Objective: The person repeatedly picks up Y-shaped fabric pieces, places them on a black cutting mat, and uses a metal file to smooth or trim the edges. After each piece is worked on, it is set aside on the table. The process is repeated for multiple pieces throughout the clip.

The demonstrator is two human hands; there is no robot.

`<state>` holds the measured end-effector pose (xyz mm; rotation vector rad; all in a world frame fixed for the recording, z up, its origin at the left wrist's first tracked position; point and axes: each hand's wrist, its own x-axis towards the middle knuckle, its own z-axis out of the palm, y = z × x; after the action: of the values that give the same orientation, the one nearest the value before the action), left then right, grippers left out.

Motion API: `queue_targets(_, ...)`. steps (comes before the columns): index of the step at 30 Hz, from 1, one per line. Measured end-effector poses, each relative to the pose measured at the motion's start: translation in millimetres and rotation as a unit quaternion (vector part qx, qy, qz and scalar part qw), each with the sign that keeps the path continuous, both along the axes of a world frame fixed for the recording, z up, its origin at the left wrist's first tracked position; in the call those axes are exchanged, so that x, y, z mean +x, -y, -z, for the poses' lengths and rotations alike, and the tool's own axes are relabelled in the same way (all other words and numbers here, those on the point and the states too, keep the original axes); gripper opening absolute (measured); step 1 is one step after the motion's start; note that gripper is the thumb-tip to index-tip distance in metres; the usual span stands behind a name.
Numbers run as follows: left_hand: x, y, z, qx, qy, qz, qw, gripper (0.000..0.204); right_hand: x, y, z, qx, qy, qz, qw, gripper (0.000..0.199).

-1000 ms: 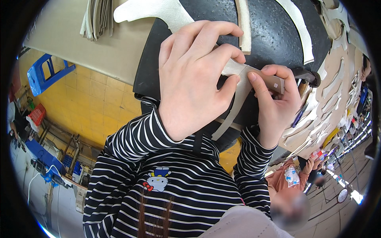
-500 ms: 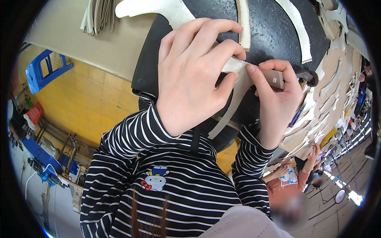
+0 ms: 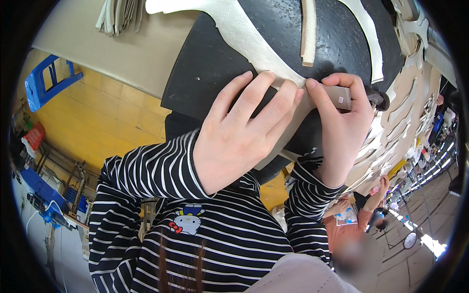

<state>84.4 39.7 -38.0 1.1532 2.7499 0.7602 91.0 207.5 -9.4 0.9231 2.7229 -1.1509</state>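
A long curved cream-white piece, like leather or foam (image 3: 239,31), lies over the black rounded work surface (image 3: 195,73) and narrows to a tip between my hands. My left hand (image 3: 239,132) is closed on the edge near that tip, its fingertips bent over it and its thumb hidden beneath. At the tip's other side my right hand (image 3: 343,115) is closed round a small flat beige piece (image 3: 337,95) with a tiny label, its thumb pressing at the joint. Below my left fingers hangs a beige strip (image 3: 286,139).
Two more cream strips lie on the black surface, a straight one (image 3: 308,34) and a curved one (image 3: 366,36). A pale table with a stack of pieces (image 3: 119,17) is at the left. Many cut pieces (image 3: 400,117) cover the right side. A blue stool (image 3: 49,83) stands on yellow floor.
My left hand has shifted down, uncovering more of the curved cream piece, and its fingers now rest on the piece's edge. My right hand keeps its hold with little movement.
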Motion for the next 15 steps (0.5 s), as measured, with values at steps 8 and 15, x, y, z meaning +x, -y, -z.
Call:
queue_targets(8, -8.4, 15.3, 8.7, 0.081, 0.013, 0.025, 0.996, 0.027, 3.2, 10.2, -0.6, 0.061, 0.009, 0.019, 0.998, 0.033)
queue_targets(15, -10.9, 20.7, 22.9, 0.173, 0.036, -0.008, 0.984, 0.028, 35.5, -7.4, -6.4, 0.267, -0.094, 0.063, 0.957, 0.052)
